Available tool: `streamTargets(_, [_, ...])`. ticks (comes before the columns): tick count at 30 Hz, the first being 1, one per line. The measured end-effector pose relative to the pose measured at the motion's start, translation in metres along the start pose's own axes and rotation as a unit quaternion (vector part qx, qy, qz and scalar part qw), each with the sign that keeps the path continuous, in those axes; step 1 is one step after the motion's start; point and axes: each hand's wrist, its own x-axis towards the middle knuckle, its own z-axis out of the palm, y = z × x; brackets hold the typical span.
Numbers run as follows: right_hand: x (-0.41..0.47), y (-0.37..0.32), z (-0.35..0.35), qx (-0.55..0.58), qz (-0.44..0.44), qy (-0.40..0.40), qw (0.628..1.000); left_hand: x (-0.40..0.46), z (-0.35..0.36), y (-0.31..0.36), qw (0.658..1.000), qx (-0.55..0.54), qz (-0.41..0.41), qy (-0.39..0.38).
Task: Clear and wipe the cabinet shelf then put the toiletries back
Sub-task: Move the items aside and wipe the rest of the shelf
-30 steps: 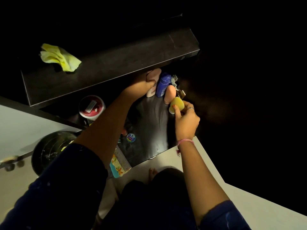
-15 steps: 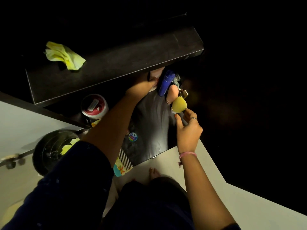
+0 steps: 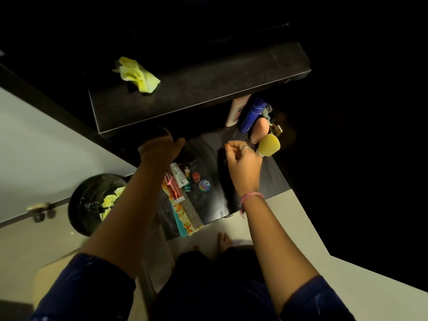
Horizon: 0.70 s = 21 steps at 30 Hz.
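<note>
On the lower dark shelf [image 3: 245,200], at its far right, stand a pink tube [image 3: 236,110], a blue bottle [image 3: 251,115], a peach bottle [image 3: 260,129] and a yellow-topped bottle [image 3: 268,145]. My right hand [image 3: 243,158] hovers just left of the yellow-topped bottle with loosely curled fingers, holding nothing. My left hand [image 3: 159,149] is blurred, thumb spread, over the shelf's left end below the upper shelf [image 3: 196,89]; nothing shows in it. A yellow cloth [image 3: 136,75] lies on the upper shelf.
Small toiletries lie mid-shelf: a toothpaste tube [image 3: 178,174], a small red jar [image 3: 196,176], a round tin [image 3: 204,185] and a comb [image 3: 192,209] on a floral pouch. A black bin [image 3: 92,202] with yellow scraps stands at the left, by a white door's handle [image 3: 38,210].
My right hand has let go of the yellow-topped bottle, which now stands by the peach one. My left hand has left the pink tube and swung left. The red-lidded jar is now hidden.
</note>
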Motion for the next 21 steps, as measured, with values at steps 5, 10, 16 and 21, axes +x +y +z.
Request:
streamTargets(5, [0.000, 0.003, 0.011, 0.007, 0.006, -0.011, 1.000, 0.012, 0.011, -0.009, 0.998, 0.060, 0.003, -0.036])
streamTargets(10, [-0.005, 0.016, 0.006, -0.016, 0.008, -0.054, 0.998, 0.014, 0.007, -0.008, 0.997, 0.066, -0.022, -0.046])
streamTargets(16, [-0.026, 0.038, -0.007, -0.035, 0.034, -0.157, 0.986, 0.010, 0.001, 0.031, 0.997, -0.011, 0.043, -0.064])
streamTargets(21, [-0.054, 0.039, 0.014, -0.106, -0.007, -0.279, 0.954, 0.004, 0.013, 0.084, 0.992, 0.014, 0.118, -0.036])
